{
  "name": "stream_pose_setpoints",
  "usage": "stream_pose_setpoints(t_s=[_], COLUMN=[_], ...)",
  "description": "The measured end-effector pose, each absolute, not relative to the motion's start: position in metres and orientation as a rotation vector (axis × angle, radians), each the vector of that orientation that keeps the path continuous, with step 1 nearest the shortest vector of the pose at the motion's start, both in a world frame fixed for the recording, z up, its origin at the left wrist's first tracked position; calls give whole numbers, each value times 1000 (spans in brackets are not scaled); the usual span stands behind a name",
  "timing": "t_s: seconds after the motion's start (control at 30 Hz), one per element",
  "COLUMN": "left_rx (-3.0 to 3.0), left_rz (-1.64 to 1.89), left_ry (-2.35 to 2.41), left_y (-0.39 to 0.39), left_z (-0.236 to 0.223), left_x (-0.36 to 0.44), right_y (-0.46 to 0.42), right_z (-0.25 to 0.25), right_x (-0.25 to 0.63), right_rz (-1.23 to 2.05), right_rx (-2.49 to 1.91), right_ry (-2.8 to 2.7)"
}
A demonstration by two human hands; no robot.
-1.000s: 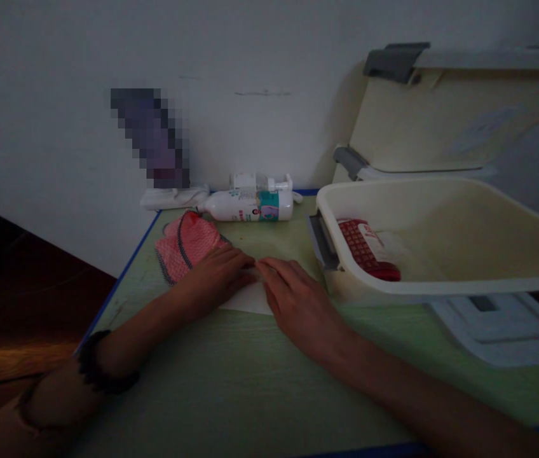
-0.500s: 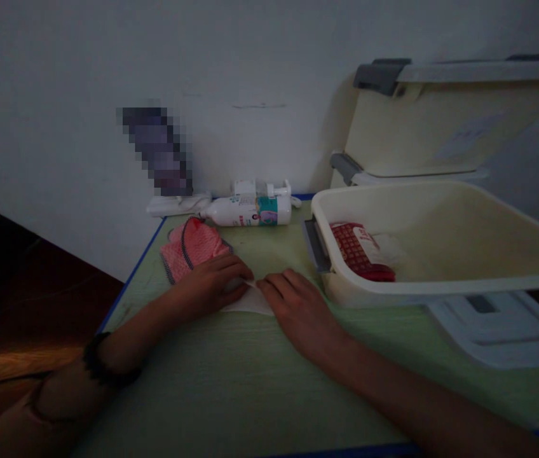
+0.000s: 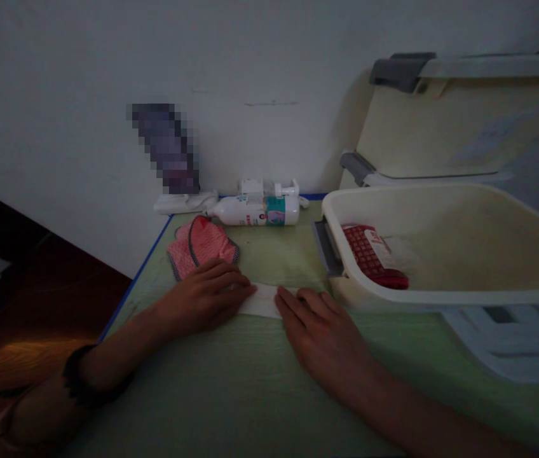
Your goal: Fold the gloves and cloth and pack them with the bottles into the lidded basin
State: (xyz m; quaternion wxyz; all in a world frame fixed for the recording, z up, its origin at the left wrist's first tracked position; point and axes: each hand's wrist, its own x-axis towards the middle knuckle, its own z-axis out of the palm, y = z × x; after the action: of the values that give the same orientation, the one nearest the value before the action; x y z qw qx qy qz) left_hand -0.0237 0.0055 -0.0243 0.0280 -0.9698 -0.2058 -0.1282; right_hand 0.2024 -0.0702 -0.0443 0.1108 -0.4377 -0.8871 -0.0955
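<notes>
A thin white folded piece (image 3: 264,301), cloth or paper, lies flat on the green tabletop (image 3: 231,394). My left hand (image 3: 210,294) rests on its left end, fingers stretched out and palm down. At the right end lies my right hand (image 3: 320,321), its fingers also laid flat on the white piece. Between the two sets of fingertips a short stretch of it shows; both ends are hidden under the hands. Just behind my left hand is a crumpled red-and-white checked cloth (image 3: 203,242) with a dark striped edge.
A white pump bottle (image 3: 255,210) lies on its side by the wall. Left of it, a blurred-out upright object (image 3: 168,149) stands on a white base. To the right, a cream bin (image 3: 441,296) with its lid (image 3: 441,127) raised holds a red packet (image 3: 374,257).
My hands have moved apart and flattened: the fingertips that pinched the white piece now lie spread on it. The view has shifted slightly left.
</notes>
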Motion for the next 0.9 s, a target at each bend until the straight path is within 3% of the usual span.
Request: stream_pose_setpoints(t_s=[0.5,0.9], left_rx=[-2922,-3017], left_rz=[-301,-314], left_ry=[-1032,-1059], left_y=[-28,-19], left_z=[-35,-26], left_x=[-11,1], right_y=[-83,-85], right_z=[-41,-39], right_x=[229,233], right_rz=[175,140], right_rx=[-1279,-1295], right_ry=[-2642,-2551])
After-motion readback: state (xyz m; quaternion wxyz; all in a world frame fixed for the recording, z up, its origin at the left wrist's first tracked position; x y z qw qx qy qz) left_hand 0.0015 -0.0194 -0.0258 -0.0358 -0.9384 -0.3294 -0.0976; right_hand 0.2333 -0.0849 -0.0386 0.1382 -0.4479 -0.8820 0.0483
